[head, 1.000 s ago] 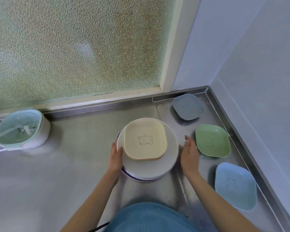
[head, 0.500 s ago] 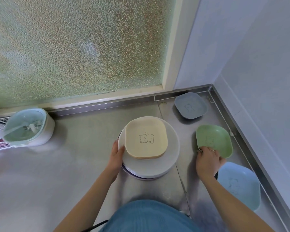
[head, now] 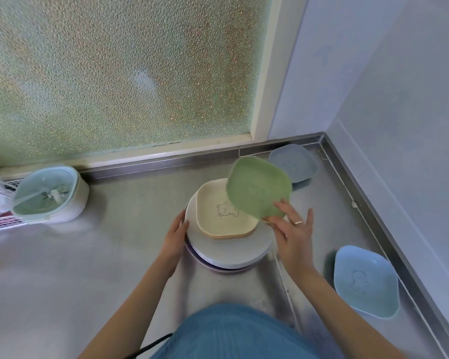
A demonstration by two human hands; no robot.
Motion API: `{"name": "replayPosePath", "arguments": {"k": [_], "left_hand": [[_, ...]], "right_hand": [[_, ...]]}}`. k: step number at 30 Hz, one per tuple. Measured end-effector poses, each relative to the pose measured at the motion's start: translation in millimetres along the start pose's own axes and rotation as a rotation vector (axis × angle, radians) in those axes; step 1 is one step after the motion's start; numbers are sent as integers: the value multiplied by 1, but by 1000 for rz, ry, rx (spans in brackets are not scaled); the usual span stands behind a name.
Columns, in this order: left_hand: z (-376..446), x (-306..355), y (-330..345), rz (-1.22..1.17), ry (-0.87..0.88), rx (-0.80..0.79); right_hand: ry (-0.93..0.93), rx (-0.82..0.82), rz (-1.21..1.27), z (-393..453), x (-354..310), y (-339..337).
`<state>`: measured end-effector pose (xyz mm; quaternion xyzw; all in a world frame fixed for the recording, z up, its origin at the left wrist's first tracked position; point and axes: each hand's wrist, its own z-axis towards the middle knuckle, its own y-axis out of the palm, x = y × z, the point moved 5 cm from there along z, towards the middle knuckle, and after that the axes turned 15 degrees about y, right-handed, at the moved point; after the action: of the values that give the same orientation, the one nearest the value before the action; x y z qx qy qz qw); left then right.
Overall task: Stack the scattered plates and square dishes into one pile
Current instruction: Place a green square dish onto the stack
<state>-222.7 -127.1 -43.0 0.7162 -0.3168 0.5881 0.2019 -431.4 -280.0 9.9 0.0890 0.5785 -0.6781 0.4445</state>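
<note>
Right hand [head: 293, 226]: clamped on near-right edge of green square dish [head: 258, 186]; fingers spread, ring visible on one.
Green dish: lifted and tilted, underside toward camera; sits up and far-left of the gripping hand, overlapping far-right corner of cream square dish [head: 224, 213]; whether touching it, cannot tell.
Left hand [head: 175, 235]: fingers together, pressed flat against left rim of round plate stack [head: 231, 251]; not wrapped around anything.
Pile: cream dish with bear drawing on top of the round plates, centre of steel counter [head: 88, 255], between the two hands.
Grey-blue square dish [head: 294, 163]: flat on counter, far right corner, just behind the raised green dish.
Light blue square dish [head: 366, 281]: flat on counter, near right, well apart from pile, right of the right forearm.
Far left: pale green lidded container [head: 48, 194] against the frosted window [head: 114, 73] ledge.
</note>
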Motion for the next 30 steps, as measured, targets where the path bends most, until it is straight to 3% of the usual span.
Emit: {"name": "replayPosePath", "arguments": {"k": [4,10,14,19,25,30], "left_hand": [[1,16,0,-13,29,74],[3,40,25,-24,129,44],[1,41,32,28,166,9],[4,37,33,152,240,-59],[5,24,30,149,255,-43],[-3,15,28,131,246,-11]], "right_hand": [[-219,-95,-142,-8,-26,13],[-239,-260,-231,-14,-22,22],[-35,-427,-136,-5,-19,28],[216,-497,-103,5,-16,46],[305,-465,-28,4,-9,45],[638,-51,-172,3,55,-3]]}}
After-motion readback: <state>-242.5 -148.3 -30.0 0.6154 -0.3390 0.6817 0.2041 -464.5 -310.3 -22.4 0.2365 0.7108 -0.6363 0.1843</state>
